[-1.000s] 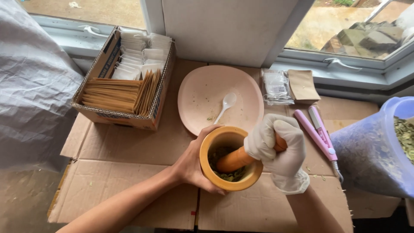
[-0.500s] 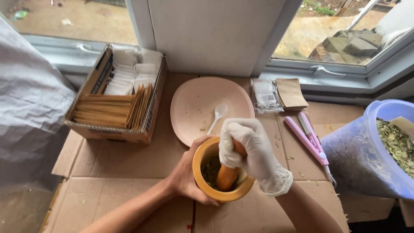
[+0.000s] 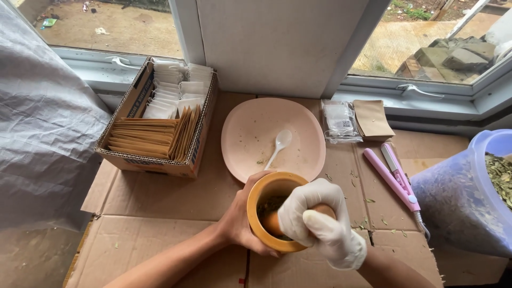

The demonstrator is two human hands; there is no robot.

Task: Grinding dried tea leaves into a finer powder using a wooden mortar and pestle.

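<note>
One orange mortar (image 3: 266,216) holding crushed herbs

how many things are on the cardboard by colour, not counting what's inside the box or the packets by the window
Orange-brown: 2, the mortar and the pestle
Pink: 2, the plate and the hinged pink tool
White: 1, the spoon
Brown: 1, the cardboard box
Pale violet: 1, the tub of dried leaves
Total: 7
</note>
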